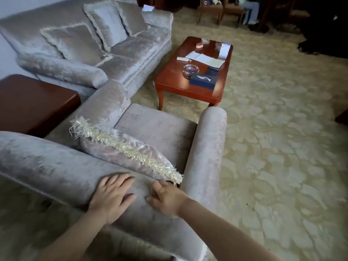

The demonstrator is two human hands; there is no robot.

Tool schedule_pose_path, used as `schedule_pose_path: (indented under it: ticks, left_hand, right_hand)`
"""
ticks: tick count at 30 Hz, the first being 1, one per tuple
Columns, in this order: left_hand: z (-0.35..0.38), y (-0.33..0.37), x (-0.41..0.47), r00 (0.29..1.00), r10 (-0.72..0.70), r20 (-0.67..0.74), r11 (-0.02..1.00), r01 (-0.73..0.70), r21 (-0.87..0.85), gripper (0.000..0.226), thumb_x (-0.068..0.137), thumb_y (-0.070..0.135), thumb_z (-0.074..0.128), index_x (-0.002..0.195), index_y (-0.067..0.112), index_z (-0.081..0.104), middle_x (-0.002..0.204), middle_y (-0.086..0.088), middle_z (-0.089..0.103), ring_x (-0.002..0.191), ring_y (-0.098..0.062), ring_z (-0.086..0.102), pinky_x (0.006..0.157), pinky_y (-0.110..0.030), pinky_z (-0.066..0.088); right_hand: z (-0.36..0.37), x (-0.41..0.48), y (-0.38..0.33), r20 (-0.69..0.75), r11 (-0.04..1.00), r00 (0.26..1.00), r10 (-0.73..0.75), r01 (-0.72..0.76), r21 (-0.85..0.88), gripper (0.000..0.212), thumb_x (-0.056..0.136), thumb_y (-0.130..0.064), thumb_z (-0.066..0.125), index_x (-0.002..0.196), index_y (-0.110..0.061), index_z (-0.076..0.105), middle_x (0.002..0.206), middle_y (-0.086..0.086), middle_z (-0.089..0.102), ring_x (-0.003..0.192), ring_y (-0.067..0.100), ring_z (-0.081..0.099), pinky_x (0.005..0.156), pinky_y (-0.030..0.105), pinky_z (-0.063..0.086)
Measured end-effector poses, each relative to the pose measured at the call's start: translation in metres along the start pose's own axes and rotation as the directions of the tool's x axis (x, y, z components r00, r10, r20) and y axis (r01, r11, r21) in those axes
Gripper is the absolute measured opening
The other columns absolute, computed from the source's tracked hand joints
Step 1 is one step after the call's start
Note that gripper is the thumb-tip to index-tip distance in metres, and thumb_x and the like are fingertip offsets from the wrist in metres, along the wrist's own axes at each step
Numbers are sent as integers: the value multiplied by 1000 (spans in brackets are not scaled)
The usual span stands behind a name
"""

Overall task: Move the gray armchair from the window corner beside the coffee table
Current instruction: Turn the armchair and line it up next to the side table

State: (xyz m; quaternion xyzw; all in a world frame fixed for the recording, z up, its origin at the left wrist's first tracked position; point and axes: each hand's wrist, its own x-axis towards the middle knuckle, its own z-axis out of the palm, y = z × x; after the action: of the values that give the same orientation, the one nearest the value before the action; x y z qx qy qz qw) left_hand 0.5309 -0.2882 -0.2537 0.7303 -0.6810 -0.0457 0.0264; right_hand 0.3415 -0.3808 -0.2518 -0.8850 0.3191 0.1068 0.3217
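Note:
The gray velvet armchair (156,127) fills the lower left of the head view, seen from behind its backrest. Its front faces the near end of the red-brown wooden coffee table (195,87). A fringed cushion (124,147) leans against the inside of the backrest. My left hand (110,196) lies flat on top of the backrest with its fingers spread. My right hand (165,197) rests on the same backrest top near the right armrest, fingers pointing left and pressing the fabric.
A gray sofa (131,53) with several cushions stands at the back left. A dark wooden side table (32,102) sits between sofa and armchair. Papers, a glass ashtray (191,69) and a dark tissue box lie on the coffee table. Patterned carpet (282,147) spreads to the right. Chairs stand far back.

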Motion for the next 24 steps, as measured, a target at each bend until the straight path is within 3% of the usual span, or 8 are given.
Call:
schedule_pose_path:
  ticks: [3,5,7,10,13,19,24]
  left_hand:
    - [0,18,15,954,-266,141,964,260,60,63,83,59,22,132,31,49,138,14,45,126,-11,42,103,-33,20]
    - [2,49,36,836,-497,231,866,463,189,55,89,53,27,136,27,41,145,5,37,132,-17,31,110,-41,16]
    - [4,97,62,731,-606,313,795,555,244,53,90,48,31,134,20,43,143,-4,38,131,-25,32,110,-48,16]
    - [22,165,103,757,-537,372,839,524,146,44,86,41,38,118,17,57,127,-6,52,117,-24,48,100,-39,37]
    - [36,224,134,734,-579,354,802,591,87,43,86,41,45,118,13,55,124,-8,52,114,-26,50,93,-36,42]
    - [73,299,146,602,-683,413,681,730,62,47,91,46,40,124,14,49,126,-11,50,112,-29,51,90,-37,41]
    - [102,316,143,489,-747,450,558,829,26,42,91,44,39,116,16,57,115,-4,58,101,-24,58,74,-31,46]
  right_hand:
    - [-18,-13,25,46,993,992,-115,114,31,40,96,-40,41,117,-8,50,118,16,47,111,31,44,96,34,32]
    - [-32,-25,50,71,996,994,-84,82,27,41,96,-41,42,123,-12,47,125,13,46,112,31,47,92,36,37]
    - [-47,-35,83,99,999,995,-31,34,-34,44,95,-44,41,126,-13,45,127,12,46,114,31,48,90,37,39]
    - [-77,-41,141,123,986,992,43,-23,-163,45,95,-43,38,127,-12,43,129,12,45,115,32,48,91,40,41]
    - [-106,-47,203,123,959,992,41,-4,-283,48,97,-45,34,132,-12,38,133,12,42,116,32,48,93,41,41]
    - [-159,-54,286,160,910,987,-29,92,-405,47,95,-44,41,130,-13,39,133,10,36,113,29,50,90,41,45]
    - [-187,-13,325,369,832,930,5,201,-517,42,95,-36,41,131,-14,40,133,9,45,116,27,50,89,36,41]
